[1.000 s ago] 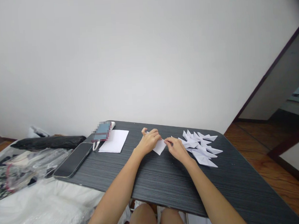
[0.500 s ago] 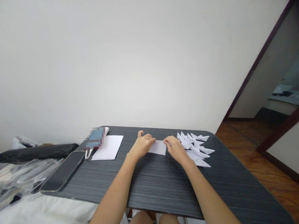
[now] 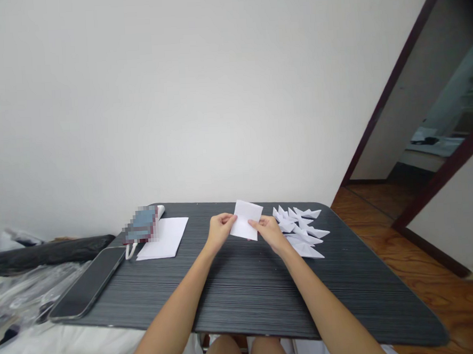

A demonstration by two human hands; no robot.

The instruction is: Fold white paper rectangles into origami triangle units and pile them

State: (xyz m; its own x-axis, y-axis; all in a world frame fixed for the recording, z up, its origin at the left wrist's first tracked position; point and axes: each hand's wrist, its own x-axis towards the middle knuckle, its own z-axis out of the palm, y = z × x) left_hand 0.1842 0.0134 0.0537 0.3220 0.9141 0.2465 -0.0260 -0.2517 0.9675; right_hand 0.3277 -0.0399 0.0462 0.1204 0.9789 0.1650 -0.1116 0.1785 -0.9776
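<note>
A small white sheet of paper (image 3: pixel 246 219) is held up between both hands over the dark table, slightly tilted, with a faint crease across it. My left hand (image 3: pixel 221 231) pinches its left edge between thumb and fingers. On the opposite edge, my right hand (image 3: pixel 271 232) grips it with the thumb on the near face and the fingers behind. Just right of that hand lies a cluster of several folded white paper pieces (image 3: pixel 304 231) with sharp points.
White paper sheets (image 3: pixel 164 239) lie at the table's left, partly under a blurred-out device (image 3: pixel 142 224) with a white cable (image 3: pixel 131 251). A phone (image 3: pixel 88 285) rests near the left edge of the dark table (image 3: pixel 243 294). Plastic-wrapped items (image 3: pixel 38 288) lie beyond it.
The paper has been lifted off the table and now shows taller, opened out. Both hands have shifted from pressing at its upper edge to holding its sides. The view has turned slightly right.
</note>
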